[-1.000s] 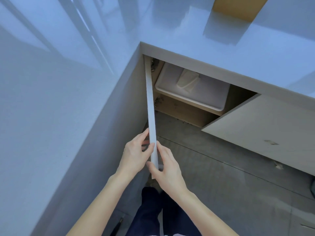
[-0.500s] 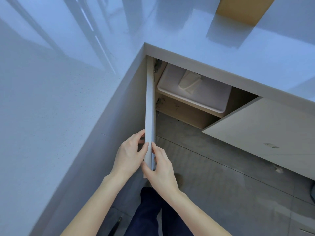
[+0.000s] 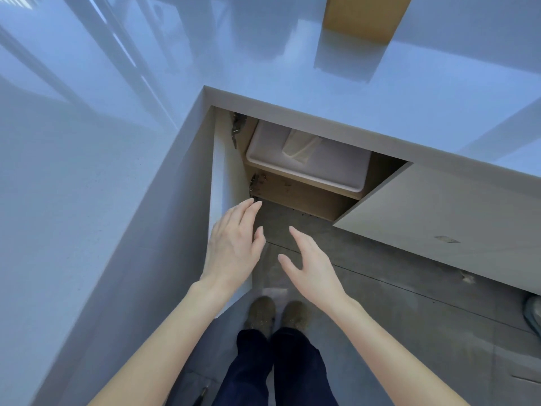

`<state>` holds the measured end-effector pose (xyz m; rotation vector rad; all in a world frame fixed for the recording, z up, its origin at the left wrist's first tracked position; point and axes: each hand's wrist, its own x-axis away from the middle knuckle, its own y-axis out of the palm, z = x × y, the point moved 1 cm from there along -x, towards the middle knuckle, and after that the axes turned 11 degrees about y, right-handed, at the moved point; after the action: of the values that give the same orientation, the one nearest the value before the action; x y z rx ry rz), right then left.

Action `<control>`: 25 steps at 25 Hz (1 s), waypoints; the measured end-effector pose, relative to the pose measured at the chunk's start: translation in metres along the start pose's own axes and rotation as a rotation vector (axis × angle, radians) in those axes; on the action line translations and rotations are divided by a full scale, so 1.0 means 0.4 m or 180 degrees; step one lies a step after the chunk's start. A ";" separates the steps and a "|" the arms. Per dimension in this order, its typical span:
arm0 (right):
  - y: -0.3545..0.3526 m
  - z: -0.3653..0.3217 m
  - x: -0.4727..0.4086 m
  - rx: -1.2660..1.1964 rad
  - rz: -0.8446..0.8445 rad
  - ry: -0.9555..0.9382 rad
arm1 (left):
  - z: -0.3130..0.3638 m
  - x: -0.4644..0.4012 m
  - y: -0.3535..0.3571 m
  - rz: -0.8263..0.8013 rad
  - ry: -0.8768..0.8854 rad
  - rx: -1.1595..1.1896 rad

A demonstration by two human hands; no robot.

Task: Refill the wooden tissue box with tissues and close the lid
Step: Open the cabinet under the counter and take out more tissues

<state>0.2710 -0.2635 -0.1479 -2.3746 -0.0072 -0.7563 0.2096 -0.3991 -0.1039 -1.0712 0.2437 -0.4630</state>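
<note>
I am holding my left hand and right hand open and empty by the open door, reaching slowly for the white bin on the shelf, while the wooden box is sitting far back on the shiny counter.

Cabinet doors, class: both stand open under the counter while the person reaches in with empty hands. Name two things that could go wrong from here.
1. The left door stands beside the left hand; it might swing and pinch the fingers.
2. The white bin sits on the upper shelf with its front edge at the shelf lip; reaching past it might tip it.
</note>
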 end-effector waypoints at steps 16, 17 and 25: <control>-0.174 0.070 -0.263 0.1878 0.0681 0.0089 | -0.026 -0.315 0.174 -0.0756 0.0496 -0.0866; -0.171 0.076 -0.285 0.1875 0.0604 0.0077 | -0.040 -0.332 0.187 -0.0780 0.0528 -0.0874; -0.126 0.163 -0.495 0.1994 0.0620 0.0032 | -0.164 -0.455 0.330 -0.0913 0.0607 -0.0933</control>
<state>0.1302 -0.1502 -0.2632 -1.7465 -0.0074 -0.5671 0.0552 -0.3114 -0.2566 -1.3578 0.3353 -0.8071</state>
